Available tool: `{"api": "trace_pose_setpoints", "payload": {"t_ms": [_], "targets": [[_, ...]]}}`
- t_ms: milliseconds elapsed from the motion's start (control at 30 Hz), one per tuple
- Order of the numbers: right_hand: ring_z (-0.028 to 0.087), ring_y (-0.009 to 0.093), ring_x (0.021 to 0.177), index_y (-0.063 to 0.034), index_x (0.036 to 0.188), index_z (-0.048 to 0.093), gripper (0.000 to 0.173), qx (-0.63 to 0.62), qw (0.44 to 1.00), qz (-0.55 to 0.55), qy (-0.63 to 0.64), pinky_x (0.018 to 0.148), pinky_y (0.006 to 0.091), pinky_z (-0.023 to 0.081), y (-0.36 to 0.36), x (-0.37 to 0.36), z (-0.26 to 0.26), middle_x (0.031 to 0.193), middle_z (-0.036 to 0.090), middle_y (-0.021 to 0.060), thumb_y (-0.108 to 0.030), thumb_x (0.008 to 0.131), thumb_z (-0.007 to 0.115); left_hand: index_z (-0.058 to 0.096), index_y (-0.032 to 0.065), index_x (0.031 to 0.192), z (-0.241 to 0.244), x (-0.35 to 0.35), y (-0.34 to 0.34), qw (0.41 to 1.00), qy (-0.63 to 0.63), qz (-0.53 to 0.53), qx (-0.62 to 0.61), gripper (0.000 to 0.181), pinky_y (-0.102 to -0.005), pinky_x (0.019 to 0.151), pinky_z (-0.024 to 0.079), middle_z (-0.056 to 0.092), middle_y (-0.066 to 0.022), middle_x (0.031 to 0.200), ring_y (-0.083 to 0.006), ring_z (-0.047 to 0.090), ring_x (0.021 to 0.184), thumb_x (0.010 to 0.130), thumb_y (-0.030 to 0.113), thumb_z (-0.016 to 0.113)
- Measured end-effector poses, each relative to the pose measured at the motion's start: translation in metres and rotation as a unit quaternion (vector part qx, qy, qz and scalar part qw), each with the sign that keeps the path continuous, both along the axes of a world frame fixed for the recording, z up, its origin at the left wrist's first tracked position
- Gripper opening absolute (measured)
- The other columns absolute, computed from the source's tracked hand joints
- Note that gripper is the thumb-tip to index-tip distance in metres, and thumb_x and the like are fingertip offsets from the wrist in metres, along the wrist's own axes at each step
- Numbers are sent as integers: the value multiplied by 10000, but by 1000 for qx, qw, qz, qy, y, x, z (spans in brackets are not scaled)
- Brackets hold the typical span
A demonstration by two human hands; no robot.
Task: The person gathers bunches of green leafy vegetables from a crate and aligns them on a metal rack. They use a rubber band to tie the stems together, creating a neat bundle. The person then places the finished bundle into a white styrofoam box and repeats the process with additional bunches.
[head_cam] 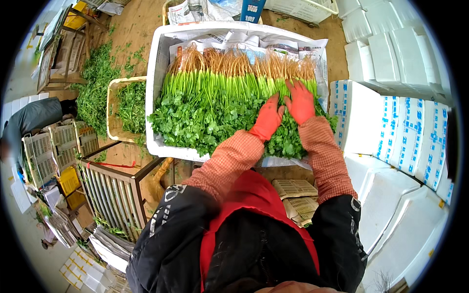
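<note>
Before me a white polystyrene box point(155, 91) holds a dense row of leafy green bunches point(205, 117) with pale stems and brown roots, probably coriander or celery. Their roots point away from me and their leaves towards me. Sheets of newspaper point(311, 45) line the box and stick up at its far side. My left hand point(268, 116), in an orange-red rubber glove, rests on the leaves right of the middle. Just right of it my right hand point(300, 102), gloved alike, lies flat with spread fingers on the stems. Neither hand visibly grips anything; the undersides are hidden.
White foam boxes point(359, 117) are stacked along the right. A yellowish plastic crate point(111, 110) of greens stands left, beside loose greens point(97, 84) on the floor. Nearer is a slatted metal rack point(113, 194). A bent-over person point(33, 113) is at far left, near several crates.
</note>
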State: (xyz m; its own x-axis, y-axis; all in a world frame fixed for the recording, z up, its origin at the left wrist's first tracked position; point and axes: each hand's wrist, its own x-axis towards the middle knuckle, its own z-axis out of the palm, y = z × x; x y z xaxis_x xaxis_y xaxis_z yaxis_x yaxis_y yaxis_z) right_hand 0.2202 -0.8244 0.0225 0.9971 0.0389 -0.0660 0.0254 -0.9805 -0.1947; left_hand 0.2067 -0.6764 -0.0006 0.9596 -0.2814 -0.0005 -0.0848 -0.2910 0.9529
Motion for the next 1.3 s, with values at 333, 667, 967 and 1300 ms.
{"api": "trace_pose_setpoints", "payload": {"t_ms": [333, 667, 967, 1300], "targets": [[345, 283, 1309, -217, 1407, 353, 595, -70, 995, -41, -55, 1036, 429, 272, 12, -6, -60, 1412, 390, 69, -278, 843, 532, 295, -1, 1389, 10, -29, 1, 950, -178, -55, 250, 682, -514, 1034, 278, 393, -216, 1344, -368, 370, 1252, 820, 231, 590], [388, 386, 1259, -96, 1374, 404, 592, 166, 983, -60, -50, 1028, 469, 318, -6, -34, -2, 1340, 450, 207, -230, 834, 610, 224, 11, 1427, -9, -35, 19, 952, -95, -125, 261, 772, -473, 1074, 255, 306, -224, 1428, -358, 316, 1321, 796, 240, 604], [414, 407, 1218, -118, 1413, 344, 669, 51, 986, -139, -75, 1001, 448, 352, 22, -29, -47, 1354, 396, 229, -226, 816, 626, 362, -14, 1354, -43, -30, -1, 962, -132, -59, 233, 708, -460, 1033, 312, 402, -217, 1368, -356, 380, 1281, 749, 241, 626], [458, 342, 1202, -66, 1332, 455, 506, -49, 987, 60, -140, 1003, 438, 381, 25, -1, -13, 1321, 488, 168, -281, 884, 548, 622, 82, 1100, 92, -149, 286, 936, -44, 306, 168, 301, -409, 832, 463, 626, -138, 1003, -323, 583, 946, 839, 232, 621]]}}
